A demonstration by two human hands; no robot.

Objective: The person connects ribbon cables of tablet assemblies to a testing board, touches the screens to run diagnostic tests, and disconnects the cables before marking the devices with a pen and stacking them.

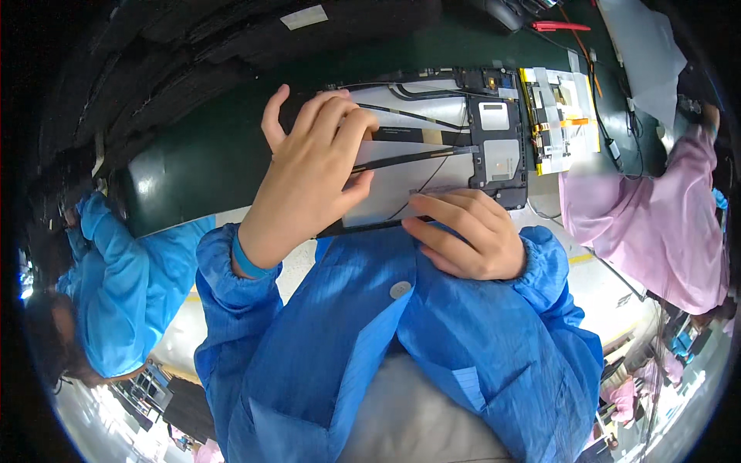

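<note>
A flat tablet-like device [440, 181] lies with its inside exposed on the dark green table in front of me. It shows silver panels, dark flat ribbon cables and a black frame at the right end. My left hand [312, 150] rests over its left end, fingers bent and apart, thumb stretched toward the silver panel. Closed around the near edge is my right hand [471, 235], its curled fingertips on the silver surface. A thin black wire [434, 171] slants across the panel and passes close to those fingertips. The underside of my left hand's fingers is hidden.
Right of the device lies a yellow-edged part [559, 119] with clear tape strips. Beyond it are black cables [614, 147], a red tool [561, 26] and a translucent sheet [642, 54]. People in blue [127, 278] and pink [648, 224] sit at either side.
</note>
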